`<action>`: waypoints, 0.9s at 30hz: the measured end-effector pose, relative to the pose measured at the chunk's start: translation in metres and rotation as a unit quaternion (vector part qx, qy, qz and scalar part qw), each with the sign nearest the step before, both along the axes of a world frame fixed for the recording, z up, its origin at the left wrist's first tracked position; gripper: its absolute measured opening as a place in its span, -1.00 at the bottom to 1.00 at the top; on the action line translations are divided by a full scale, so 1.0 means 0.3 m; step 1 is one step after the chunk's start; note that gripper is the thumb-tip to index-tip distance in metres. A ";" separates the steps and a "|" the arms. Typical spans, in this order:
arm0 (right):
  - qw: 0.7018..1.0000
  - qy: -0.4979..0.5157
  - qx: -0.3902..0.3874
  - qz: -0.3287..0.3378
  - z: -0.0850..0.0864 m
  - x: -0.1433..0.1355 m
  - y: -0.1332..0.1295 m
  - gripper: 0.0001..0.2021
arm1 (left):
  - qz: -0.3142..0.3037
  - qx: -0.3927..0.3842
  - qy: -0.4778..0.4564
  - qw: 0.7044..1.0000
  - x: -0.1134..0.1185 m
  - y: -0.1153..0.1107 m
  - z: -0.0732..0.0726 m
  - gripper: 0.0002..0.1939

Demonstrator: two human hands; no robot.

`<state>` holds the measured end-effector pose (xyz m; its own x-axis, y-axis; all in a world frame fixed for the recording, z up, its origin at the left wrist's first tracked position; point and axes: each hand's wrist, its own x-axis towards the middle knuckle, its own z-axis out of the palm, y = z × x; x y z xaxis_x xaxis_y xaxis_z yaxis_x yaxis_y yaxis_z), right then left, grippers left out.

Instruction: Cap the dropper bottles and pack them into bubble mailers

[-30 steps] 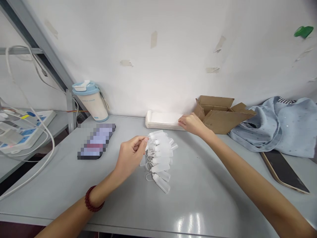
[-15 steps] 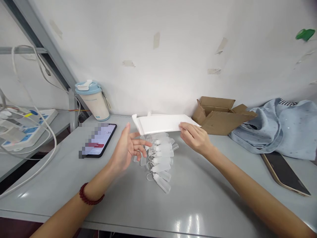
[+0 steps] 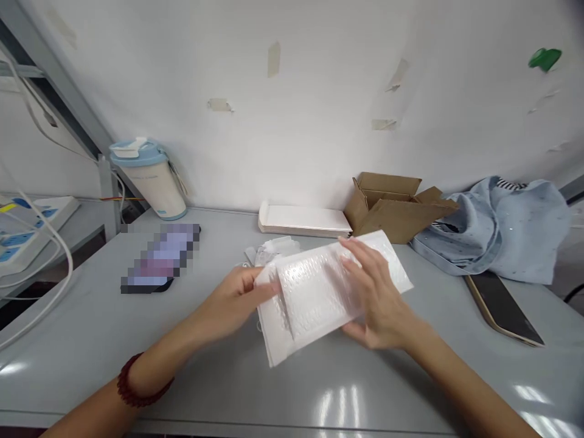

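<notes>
A white bubble mailer (image 3: 314, 292) is held tilted above the table, its flap end to the left. My left hand (image 3: 241, 295) pinches that end, thumb on top. Around the mailer's right part is my right hand (image 3: 376, 289), slightly blurred, fingers over the upper edge and thumb at the lower edge. Behind the mailer lie small translucent plastic bottles (image 3: 276, 248), mostly hidden by it. A stack of white bubble mailers (image 3: 305, 219) rests against the wall at the back.
An open cardboard box (image 3: 396, 213) and a light blue cloth bag (image 3: 515, 231) stand at the back right. A dark phone (image 3: 502, 307) lies by the bag. Leftward are a tumbler (image 3: 152, 182), another phone (image 3: 159, 258) and a power strip (image 3: 39, 228) with cables.
The mailer has come from the back toward me and turned its bubbled face up. My left hand has closed on its flap end. The view has shifted slightly right.
</notes>
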<state>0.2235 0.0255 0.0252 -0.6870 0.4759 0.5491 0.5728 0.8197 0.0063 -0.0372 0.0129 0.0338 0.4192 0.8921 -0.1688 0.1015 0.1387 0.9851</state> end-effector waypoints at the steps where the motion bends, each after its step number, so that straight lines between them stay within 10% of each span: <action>1: 0.999 -0.032 -0.023 0.002 0.005 -0.010 -0.016 -0.14 | -0.022 0.006 0.008 1.000 0.010 -0.007 -0.003 -0.72; 18: 0.997 -0.037 -0.066 0.026 0.015 -0.007 -0.019 -0.43 | -0.094 -0.129 0.098 0.982 0.090 -0.066 -0.018 -0.52; 23: 0.997 0.010 -0.064 -0.041 0.036 0.059 0.019 -0.47 | 0.075 0.044 0.133 0.987 0.042 -0.033 -0.001 -0.61; 27: 0.990 0.019 -0.114 -0.078 0.038 0.097 0.039 -0.41 | 0.186 0.247 0.258 0.915 -0.020 0.013 0.002 -0.79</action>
